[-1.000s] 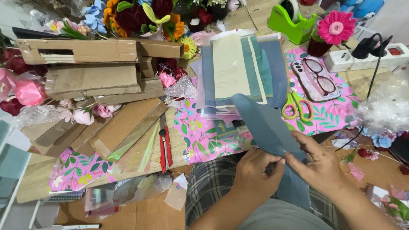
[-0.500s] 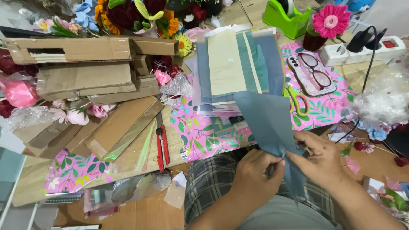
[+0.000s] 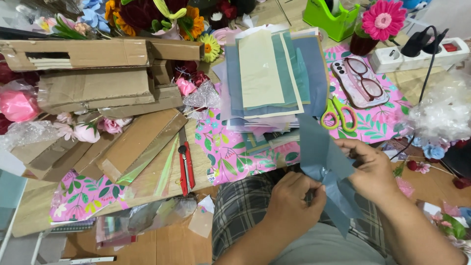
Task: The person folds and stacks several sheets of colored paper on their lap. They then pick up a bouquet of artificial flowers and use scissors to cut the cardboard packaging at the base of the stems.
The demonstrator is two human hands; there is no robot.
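Note:
A blue-grey sheet of wrapping paper [image 3: 319, 147] is pinched together at its middle over my lap. My left hand [image 3: 293, 198] grips the gathered waist from the left, thumb and fingers closed on it. My right hand [image 3: 374, 167] holds the same sheet from the right, fingers curled behind it. The paper's upper part stands up towards the table and its lower part hangs down over my grey trousers. Just beyond lies a stack of pastel paper sheets [image 3: 270, 73] on the pink floral table cover [image 3: 230, 152].
Green-handled scissors [image 3: 338, 114] lie right of the stack, beside a phone with glasses on it [image 3: 362, 81]. A red utility knife [image 3: 185, 164] and long cardboard boxes [image 3: 93, 54] lie left. A green tape dispenser [image 3: 333, 17], artificial flowers [image 3: 152, 14] and a white power strip [image 3: 417, 55] line the back.
The paper's upper part has risen more upright and the pinch has tightened. Both hands have shifted a little to the right along my lap.

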